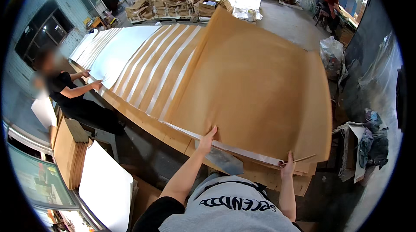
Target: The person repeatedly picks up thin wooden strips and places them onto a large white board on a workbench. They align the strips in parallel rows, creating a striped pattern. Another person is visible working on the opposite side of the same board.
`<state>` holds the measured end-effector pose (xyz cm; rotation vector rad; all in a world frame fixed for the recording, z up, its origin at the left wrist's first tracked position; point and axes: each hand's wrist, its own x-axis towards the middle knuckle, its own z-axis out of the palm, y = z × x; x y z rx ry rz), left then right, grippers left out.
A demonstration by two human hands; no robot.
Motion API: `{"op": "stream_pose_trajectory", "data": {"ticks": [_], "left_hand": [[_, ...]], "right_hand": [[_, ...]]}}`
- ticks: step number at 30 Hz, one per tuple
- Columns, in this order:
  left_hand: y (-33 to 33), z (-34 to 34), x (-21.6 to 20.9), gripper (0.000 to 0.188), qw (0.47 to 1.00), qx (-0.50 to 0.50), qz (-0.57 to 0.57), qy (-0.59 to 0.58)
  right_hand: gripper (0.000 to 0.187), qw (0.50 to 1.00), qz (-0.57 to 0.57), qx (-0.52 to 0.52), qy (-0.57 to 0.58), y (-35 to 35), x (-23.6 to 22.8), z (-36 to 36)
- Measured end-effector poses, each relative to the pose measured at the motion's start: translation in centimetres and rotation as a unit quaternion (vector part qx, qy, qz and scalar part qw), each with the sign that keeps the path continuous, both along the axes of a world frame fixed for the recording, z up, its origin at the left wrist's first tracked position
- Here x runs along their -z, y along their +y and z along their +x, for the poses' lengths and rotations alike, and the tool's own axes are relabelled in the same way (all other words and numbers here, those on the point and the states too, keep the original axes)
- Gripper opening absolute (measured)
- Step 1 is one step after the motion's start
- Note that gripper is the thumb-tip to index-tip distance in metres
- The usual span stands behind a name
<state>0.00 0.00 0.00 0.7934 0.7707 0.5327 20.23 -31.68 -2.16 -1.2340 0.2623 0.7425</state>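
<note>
Covering the right part of one long table: one large brown sheet

The left hand grips its near edge; the right hand, nearer the corner, clasps that edge and one thin stick.

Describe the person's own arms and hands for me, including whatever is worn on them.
The left hand and right hand are bare, with no gloves visible. Both forearms are uncovered. A short, loose black sleeve covers the left upper arm, joining a grey top with large dark lettering.
</note>
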Motion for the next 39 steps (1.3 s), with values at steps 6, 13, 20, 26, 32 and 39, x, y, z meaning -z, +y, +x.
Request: {"op": "stream_pose_trajectory", "data": {"ticks": [6, 13, 20, 26, 32, 39], "left_hand": [[1.1, -1.5, 5.6, 0.044, 0.999, 0.003, -0.038, 0.011], [0.9, -1.2, 2.3, 0.03, 0.991, -0.049, -0.124, 0.024], [2.5, -1.8, 4.8, 0.02, 0.978, -0.058, -0.181, -0.085], [4.3, -4.8, 0.6, 0.021, 0.99, -0.136, -0.026, -0.035], [8.9, -8.4, 3.2, 0.02, 0.9, -0.312, 0.231, 0.198], [9.7, -8.3, 3.9, 0.019, 0.934, -0.305, 0.082, 0.168]], "right_hand": [[0.026, 0.995, 0.016, 0.09, 0.044, 1.1, 5.5, -2.1], [0.025, 0.994, 0.044, 0.079, 0.053, 0.9, 7.7, -2.1], [0.028, 0.995, 0.059, 0.054, 0.057, 1.3, 9.3, -2.1], [0.028, 0.997, 0.059, 0.024, 0.032, 2.2, 6.1, -3.3], [0.028, 0.998, 0.004, 0.004, 0.056, 1.9, 5.5, -3.5], [0.03, 0.998, 0.037, -0.013, 0.039, 1.5, 5.5, -3.3]]}}
